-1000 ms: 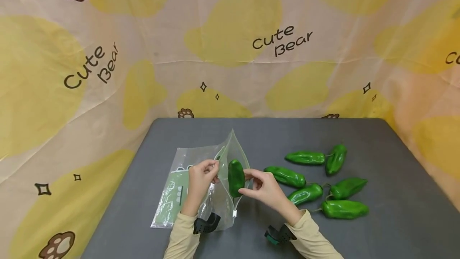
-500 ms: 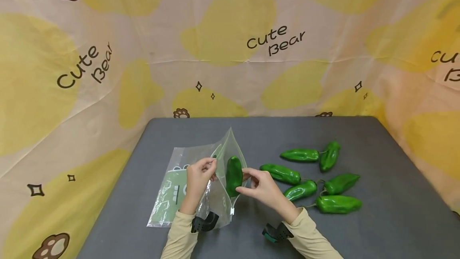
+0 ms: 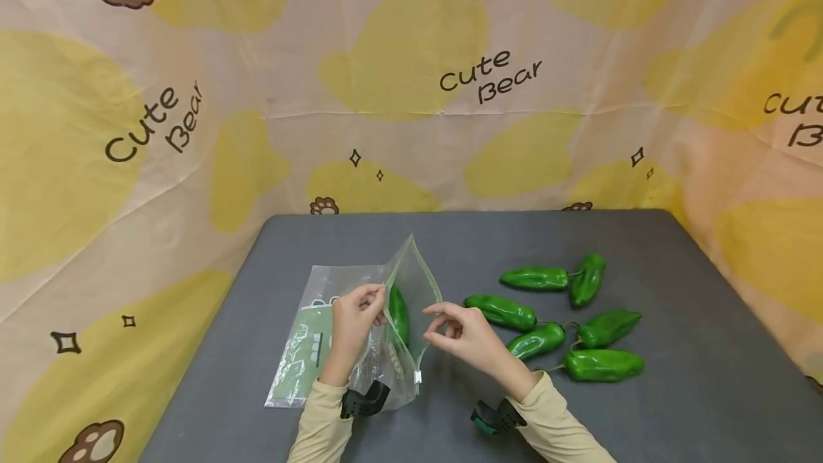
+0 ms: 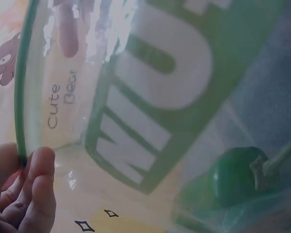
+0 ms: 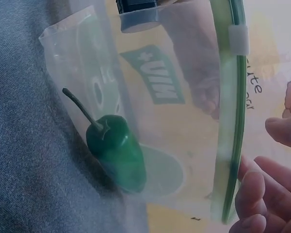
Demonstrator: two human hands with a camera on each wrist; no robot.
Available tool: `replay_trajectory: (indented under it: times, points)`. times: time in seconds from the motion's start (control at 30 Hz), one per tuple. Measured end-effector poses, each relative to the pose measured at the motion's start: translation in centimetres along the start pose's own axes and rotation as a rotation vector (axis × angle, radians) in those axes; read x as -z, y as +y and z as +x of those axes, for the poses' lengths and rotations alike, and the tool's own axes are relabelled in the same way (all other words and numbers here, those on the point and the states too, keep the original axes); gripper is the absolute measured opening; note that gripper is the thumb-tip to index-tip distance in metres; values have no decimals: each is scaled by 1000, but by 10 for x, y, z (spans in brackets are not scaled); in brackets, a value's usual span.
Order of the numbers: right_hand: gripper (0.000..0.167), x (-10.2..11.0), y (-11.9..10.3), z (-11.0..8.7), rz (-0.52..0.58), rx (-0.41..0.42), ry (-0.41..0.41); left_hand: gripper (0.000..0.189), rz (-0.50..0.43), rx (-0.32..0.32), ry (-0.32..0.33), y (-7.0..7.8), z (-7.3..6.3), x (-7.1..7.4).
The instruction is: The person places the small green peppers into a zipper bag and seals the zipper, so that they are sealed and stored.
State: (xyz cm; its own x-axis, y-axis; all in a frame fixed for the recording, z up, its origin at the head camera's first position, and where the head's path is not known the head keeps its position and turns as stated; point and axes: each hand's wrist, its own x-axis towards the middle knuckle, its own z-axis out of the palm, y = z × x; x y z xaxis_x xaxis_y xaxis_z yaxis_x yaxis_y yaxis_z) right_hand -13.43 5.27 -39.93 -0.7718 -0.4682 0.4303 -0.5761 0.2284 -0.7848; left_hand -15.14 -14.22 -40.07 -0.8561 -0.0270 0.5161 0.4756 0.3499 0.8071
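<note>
A clear slider zip bag with a green-edged mouth stands spread apart at the table's middle. At its left rim, my left hand pinches the edge between thumb and fingers, as the left wrist view also shows. One green pepper lies low inside, stem visible through the plastic in both wrist views. Near the right rim is my right hand, thumb and forefinger apart with nothing between them. In the right wrist view its fingers are beside the green zip edge; whether they touch it I cannot tell.
Several green peppers lie loose on the grey table, right of the bag. Left of the left hand, clear plastic with a green print lies flat; whether it is a separate bag is unclear. A patterned cloth hangs behind.
The pepper that my right hand held at the bag's mouth is now released inside, farther left and partly behind the left rim. The left hand keeps its hold on the rim.
</note>
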Motion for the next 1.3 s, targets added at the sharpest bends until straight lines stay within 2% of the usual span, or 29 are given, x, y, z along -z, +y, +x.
replay_trajectory:
  times: [0.23,0.43,0.63,0.77,0.87,0.97,1.03,1.17,1.3]
  points:
    - [23,2,-1,-2,4,28,25,7,-19,20,8,-31,-1,-2]
    - [21,11,11,-9,13,15,96,9,-17,-5,-8,-37,0,-4]
    - [21,16,40,-14,15,-13,128,8,0,22,-16,-33,-1,-3]
    - [19,25,52,-19,-20,8,166,7,-11,34,-29,-15,-1,-2]
    - [17,37,61,-22,-119,18,236,8,-14,34,-56,-3,0,-1]
    - [19,49,70,-23,-237,-36,282,8,-11,33,-59,-1,1,0]
    - [21,56,76,-24,-302,-97,282,9,-11,32,-52,-2,1,1]
    - [27,66,83,-27,-365,-251,250,9,-23,52,-49,-4,-2,2]
    - [34,70,88,-27,-384,-395,194,10,-49,74,-52,-5,-1,2]
